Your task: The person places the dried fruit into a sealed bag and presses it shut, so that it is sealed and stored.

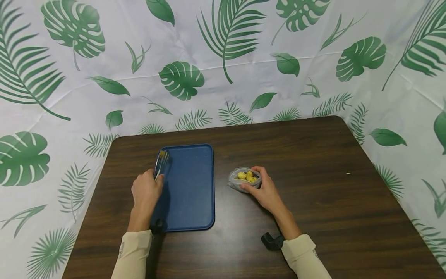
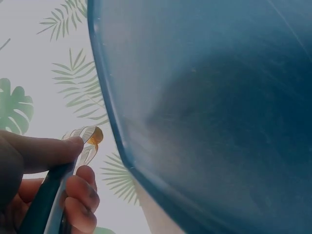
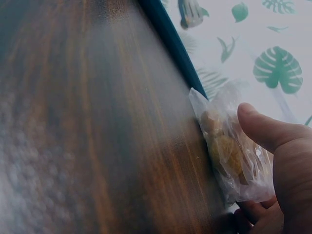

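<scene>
In the head view my left hand (image 1: 146, 190) grips a pair of metal tongs (image 1: 160, 166) over the left side of a blue tray (image 1: 189, 190). The left wrist view shows thumb and fingers wrapped around the dark handle of the tongs (image 2: 57, 192). Between the slotted tips sits a yellow-brown lumpy piece (image 2: 96, 136), raised above the tray. To the tray's right, my right hand (image 1: 267, 195) holds the side of a clear plastic bag (image 1: 234, 186) standing on the table. Several yellow, rough-skinned roundish pieces (image 1: 248, 177) show through its opening; their exact kind is unclear.
Everything rests on a dark wood-grain table (image 1: 313, 162). A leaf-print cloth (image 1: 216, 97) hangs behind and beside it. One small pale scrap (image 1: 348, 173) lies on the right side of the table. Each wrist wears a black device, the right one (image 1: 272, 241) plainly visible.
</scene>
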A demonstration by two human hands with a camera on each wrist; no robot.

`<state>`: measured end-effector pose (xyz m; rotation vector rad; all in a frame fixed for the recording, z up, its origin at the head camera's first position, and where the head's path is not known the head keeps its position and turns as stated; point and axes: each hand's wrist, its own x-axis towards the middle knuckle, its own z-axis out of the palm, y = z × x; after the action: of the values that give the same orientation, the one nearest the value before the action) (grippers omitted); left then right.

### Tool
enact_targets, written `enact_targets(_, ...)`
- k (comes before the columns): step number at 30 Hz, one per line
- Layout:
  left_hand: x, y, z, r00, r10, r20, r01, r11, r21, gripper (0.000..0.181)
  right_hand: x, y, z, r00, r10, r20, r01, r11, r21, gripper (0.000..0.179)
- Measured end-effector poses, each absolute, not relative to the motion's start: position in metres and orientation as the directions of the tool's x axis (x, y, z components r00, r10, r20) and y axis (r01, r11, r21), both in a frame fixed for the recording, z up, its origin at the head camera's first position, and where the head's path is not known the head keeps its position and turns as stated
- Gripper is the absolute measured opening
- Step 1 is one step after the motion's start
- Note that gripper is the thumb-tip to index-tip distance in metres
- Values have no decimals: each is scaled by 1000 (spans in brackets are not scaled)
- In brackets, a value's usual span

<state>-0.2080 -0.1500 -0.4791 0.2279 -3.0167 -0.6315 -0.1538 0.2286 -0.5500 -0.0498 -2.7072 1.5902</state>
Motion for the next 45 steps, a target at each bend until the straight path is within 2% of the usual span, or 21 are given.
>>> enact_targets(26,-185,-140,-455,-987,-105,125,-44,909,414,41,-152,224,-554,-999,28,-26,37,490,-871,74)
enact_targets(45,-176,-127,-450,-972,-53,229,58,889,454,28,-152,228,-550,-1000,28,-2,16,496,-868,72)
